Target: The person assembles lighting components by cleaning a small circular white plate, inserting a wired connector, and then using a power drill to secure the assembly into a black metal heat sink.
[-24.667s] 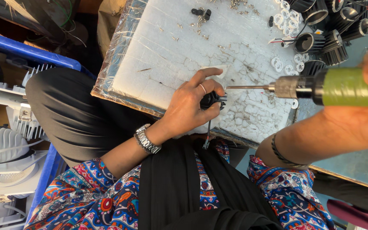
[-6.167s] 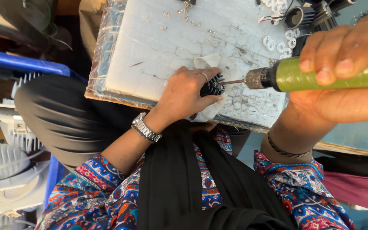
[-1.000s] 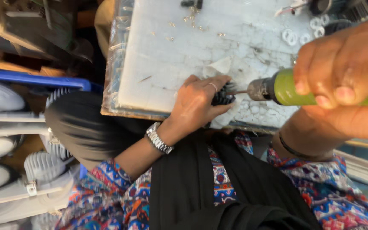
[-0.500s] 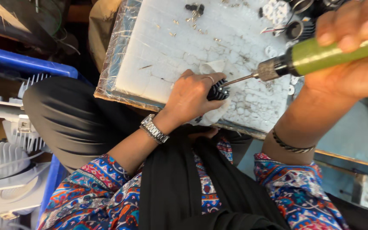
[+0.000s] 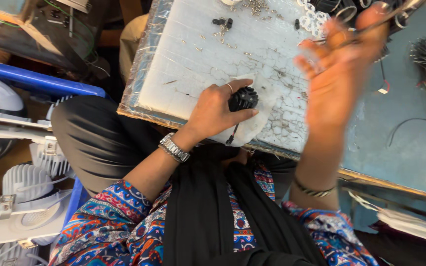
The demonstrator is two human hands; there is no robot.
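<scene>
Your left hand [image 5: 216, 109] clamps the small black finned metal housing [image 5: 243, 99] against the white foam pad [image 5: 193, 54] on the bench, steadying it; right hand [image 5: 338, 79], blurred, grip cannot be told

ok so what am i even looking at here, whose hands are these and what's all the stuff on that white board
This single picture comes from a camera worn on a person's head, looking down at their own lap and two bare hands. The left hand, with a ring and a metal wristwatch, grips a small black ribbed part with a thin wire hanging from it, pressed on a white foam board wrapped in clear film. The right hand is raised, open and blurred, above the board's far side. Small screws and white rings are scattered on the board. At the left edge sit white finned housings, beside a blue bin rim.
</scene>
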